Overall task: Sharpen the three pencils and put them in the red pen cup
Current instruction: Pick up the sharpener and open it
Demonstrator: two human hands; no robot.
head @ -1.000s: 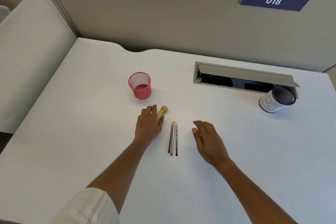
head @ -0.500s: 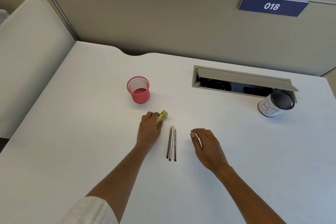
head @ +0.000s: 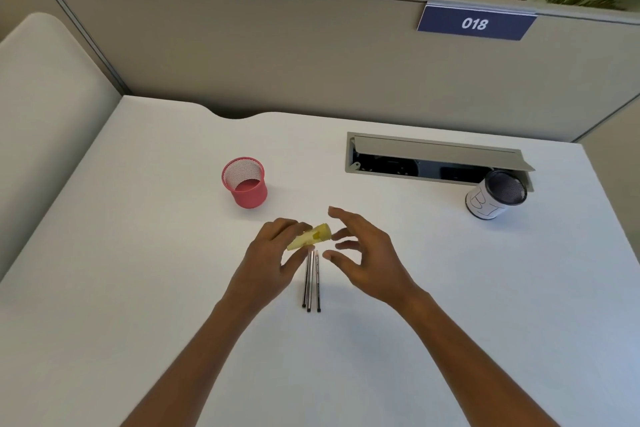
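Right: red mesh pen cup (head: 244, 182) stands on the white worktop (head: 138, 288), left of centre, toward the far edge. Left hand (head: 270, 263) grips a translucent yellow cone-shaped sharpener (head: 311, 236), tilted over the tips of three slim dark pencils (head: 311, 282) lying side by side mid-worktop. Right hand (head: 367, 260) is just beside the sharpener, fingers spread, holding nothing. White-wrapped black mesh cup (head: 495, 198) sits near the far right corner.
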